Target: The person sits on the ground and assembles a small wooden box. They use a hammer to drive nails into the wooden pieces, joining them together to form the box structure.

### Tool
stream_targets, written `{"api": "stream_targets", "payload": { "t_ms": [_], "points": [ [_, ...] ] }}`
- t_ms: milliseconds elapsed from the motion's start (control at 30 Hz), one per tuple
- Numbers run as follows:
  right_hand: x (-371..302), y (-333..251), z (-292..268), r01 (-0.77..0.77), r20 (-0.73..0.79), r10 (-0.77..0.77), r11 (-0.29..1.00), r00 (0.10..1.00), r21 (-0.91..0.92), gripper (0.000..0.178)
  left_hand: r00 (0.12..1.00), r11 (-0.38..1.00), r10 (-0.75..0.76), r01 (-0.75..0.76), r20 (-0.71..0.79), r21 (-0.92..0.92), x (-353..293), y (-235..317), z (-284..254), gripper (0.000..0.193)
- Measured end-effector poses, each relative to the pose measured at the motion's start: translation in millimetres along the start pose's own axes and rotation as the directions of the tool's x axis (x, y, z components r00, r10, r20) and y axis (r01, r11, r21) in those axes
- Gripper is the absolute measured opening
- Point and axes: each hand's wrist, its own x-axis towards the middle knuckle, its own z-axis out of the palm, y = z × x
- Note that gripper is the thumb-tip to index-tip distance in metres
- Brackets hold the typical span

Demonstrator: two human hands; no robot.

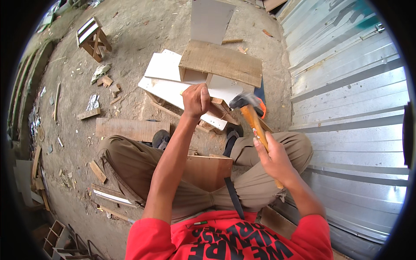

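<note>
My right hand [274, 157] is wrapped around the wooden handle of a hammer [253, 123]. The dark hammer head is raised and slightly smeared by motion. My left hand [196, 100] is closed in a fist over the white board [162, 84], just below the wooden box [221, 63]; whatever its fingers hold is hidden. That box is open on its near side and rests on the white-topped wooden bench. An orange and black object [261, 106] lies partly behind the hammer head. Between my legs is a brown wooden board [208, 171], with a black flat blade-like strip [234, 197] beside it.
A pale panel [211, 21] stands behind the box. Corrugated metal sheeting [346, 117] walls the right side. A small wooden stool [93, 38] stands at the far left. Wood offcuts [89, 114] and a plank [125, 128] lie on the dirt floor.
</note>
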Motion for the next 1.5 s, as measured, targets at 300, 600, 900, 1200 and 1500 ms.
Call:
{"api": "stream_targets", "payload": {
  "t_ms": [300, 600, 900, 1200, 1500],
  "points": [
    [-6, -12, 3, 0.116, -0.243, -0.066, 0.974, 0.968, 0.196, 0.028, 1.0, 0.999, -0.009, 0.009, 0.0, -0.037, -4, -4, 1, 0.037],
    [-6, -16, -4, 0.018, -0.195, 0.054, 0.937, 0.979, 0.35, 0.029, 0.999, 0.999, 0.042, -0.042, 0.004, 0.025, 0, -2, 2, 0.034],
    [-5, -22, -15, 0.056, -0.139, -0.02, 0.962, 0.99, 0.266, 0.03, 1.0, 1.0, 0.021, -0.021, -0.023, 0.009, -2, -3, -2, 0.04],
    [-13, -1, 3, -0.053, -0.049, 0.058, 0.994, 0.997, 0.09, 0.03, 0.998, 0.998, 0.063, -0.063, -0.01, 0.002, -3, 3, -1, 0.039],
    [-8, -13, -3, -0.103, 0.04, 0.1, 0.992, 0.994, 0.073, 0.029, 1.0, 0.998, 0.029, -0.029, -0.005, -0.048, -2, 2, -3, 0.04]
  ]
}}
